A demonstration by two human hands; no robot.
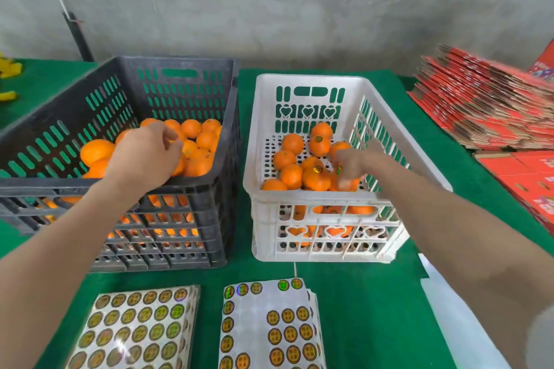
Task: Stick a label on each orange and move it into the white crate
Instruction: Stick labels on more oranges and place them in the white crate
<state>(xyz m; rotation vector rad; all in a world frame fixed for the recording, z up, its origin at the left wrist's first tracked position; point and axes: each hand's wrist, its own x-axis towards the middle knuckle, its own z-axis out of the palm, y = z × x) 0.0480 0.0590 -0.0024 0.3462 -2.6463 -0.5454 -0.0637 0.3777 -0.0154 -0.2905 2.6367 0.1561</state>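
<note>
Hands work well apart, one in each crate. Left hand (147, 153) is down in the dark crate (192, 189) with its fingers curled over the heap of oranges (198, 165). I cannot tell whether they have closed round one, because the knuckles hide what lies beneath. Right hand (349, 163) is blurred inside the white crate (302, 198), with its fingertips on an orange (347, 184) at the near right of the pile there. A shiny label (338, 170) shows just beside them. I cannot say whether that hand is gripping or letting go.

I judge the fruit firm and round, with some weight and a smooth skin that may slip. It will likely roll once nudged. I would take one from the top of the heap, with fingers spread round its widest part and the thumb opposite. I would grip only hard enough to lift, and set it down in the crate rather than drop it, since it could bruise.

Two label sheets (269, 326) lie on the green counter (359, 308) nearest me, and the right-hand one is partly used. The stickers look thin and limp, so I would lift one by its edge and press it onto a smooth shoulder of the skin.
</note>
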